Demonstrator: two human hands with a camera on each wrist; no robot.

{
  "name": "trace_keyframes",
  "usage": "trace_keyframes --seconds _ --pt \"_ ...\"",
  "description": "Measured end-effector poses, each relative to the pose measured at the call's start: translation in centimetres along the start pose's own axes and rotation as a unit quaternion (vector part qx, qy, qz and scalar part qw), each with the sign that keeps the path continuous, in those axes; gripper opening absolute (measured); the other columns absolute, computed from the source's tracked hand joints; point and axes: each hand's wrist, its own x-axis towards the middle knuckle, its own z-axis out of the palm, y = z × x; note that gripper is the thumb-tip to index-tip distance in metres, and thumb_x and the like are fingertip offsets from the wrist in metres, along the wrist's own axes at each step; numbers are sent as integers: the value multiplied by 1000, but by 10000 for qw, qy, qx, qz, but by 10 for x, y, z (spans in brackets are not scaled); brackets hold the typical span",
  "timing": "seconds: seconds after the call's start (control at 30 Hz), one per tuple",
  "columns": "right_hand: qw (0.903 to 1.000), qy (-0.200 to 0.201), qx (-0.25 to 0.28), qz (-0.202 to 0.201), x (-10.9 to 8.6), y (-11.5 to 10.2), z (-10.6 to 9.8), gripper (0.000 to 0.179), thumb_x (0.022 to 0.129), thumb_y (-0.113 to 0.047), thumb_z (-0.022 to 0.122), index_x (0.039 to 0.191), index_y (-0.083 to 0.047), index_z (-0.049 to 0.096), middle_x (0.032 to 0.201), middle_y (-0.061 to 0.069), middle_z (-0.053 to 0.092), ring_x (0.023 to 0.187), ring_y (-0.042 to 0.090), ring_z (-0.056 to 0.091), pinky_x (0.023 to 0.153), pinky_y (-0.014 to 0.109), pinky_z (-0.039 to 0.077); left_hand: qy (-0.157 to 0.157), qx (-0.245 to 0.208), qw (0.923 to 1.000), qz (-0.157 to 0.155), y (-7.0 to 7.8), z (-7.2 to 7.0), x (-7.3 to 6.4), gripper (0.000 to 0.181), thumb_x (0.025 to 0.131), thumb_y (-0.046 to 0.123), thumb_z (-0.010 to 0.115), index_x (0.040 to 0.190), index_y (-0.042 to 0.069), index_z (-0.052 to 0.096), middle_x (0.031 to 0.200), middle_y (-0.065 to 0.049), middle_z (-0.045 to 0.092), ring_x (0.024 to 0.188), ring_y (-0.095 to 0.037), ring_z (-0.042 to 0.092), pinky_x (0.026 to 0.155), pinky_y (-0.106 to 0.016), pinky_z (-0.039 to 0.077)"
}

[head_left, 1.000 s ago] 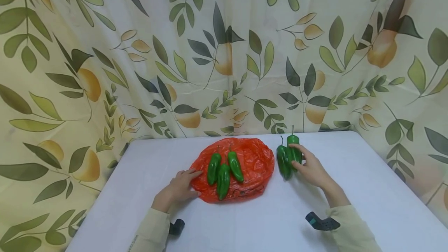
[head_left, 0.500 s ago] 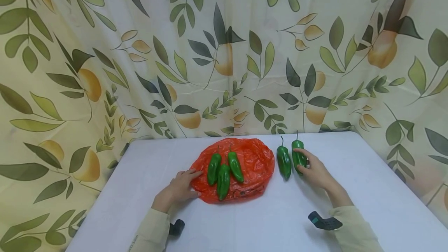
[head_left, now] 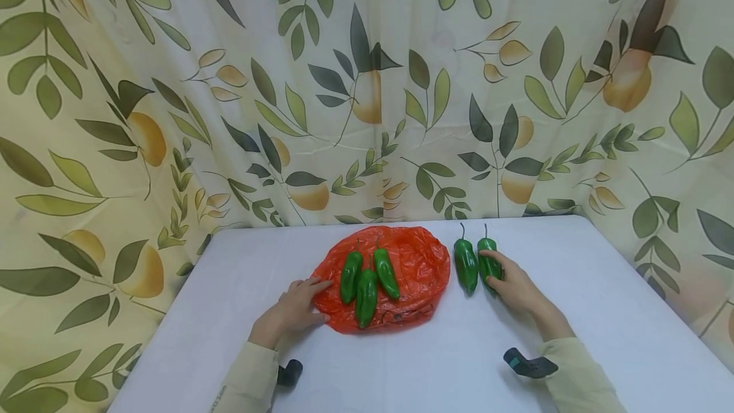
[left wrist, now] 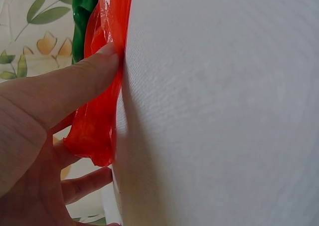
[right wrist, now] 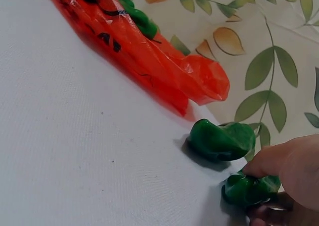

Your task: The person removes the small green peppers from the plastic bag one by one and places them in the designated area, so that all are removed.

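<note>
Right of red bag (head_left: 423, 273) on white table (head_left: 395, 371), gripping outer green pepper (head_left: 487, 266) with right hand (head_left: 517, 284), beside second pepper (head_left: 466, 266); touching bag's left edge with relaxed left hand (head_left: 295, 306), near three peppers (head_left: 366, 298) atop.

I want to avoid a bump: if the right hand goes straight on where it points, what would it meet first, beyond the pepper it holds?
Probably the other pepper, between the right hand and the bag, though exact depth is unclear.
</note>
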Motion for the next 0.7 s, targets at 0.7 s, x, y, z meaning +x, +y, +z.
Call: trace_keyframes --seconds 0.7 --pt "9997 -79 -195 129 1 1 2 69 102 -15 52 160 -4 18 157 41 21 142 63 25 112 75 27 -54 -27 10000 -59 1 0 1 72 84 31 82 149 23 51 159 -11 43 145 -42 36 103 -69 46"
